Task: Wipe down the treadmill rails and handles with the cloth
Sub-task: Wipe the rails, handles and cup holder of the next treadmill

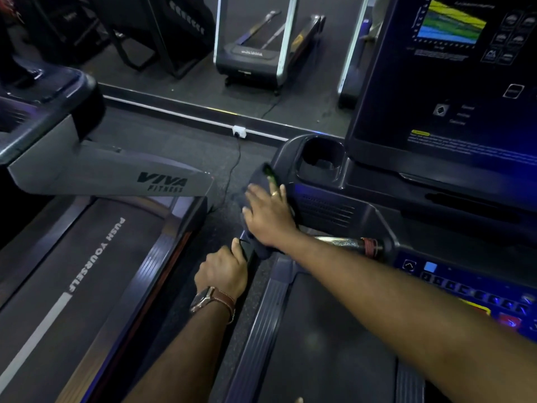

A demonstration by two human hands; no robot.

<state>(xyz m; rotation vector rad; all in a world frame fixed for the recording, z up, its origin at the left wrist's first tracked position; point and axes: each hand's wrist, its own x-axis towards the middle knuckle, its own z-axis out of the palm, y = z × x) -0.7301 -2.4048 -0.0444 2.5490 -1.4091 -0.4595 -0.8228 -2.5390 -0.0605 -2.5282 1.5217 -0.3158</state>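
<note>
Both hands on rail: R fingers [255, 196] flat atop cloth [257, 177].

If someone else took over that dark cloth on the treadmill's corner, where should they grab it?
Probably the cloth's upper part, draped over the console's left corner beyond the right hand. Coming from above or the left looks best: that side faces open floor, while the console blocks the right. Its lower end sits under the right hand, close to the left hand gripping the rail.
</note>
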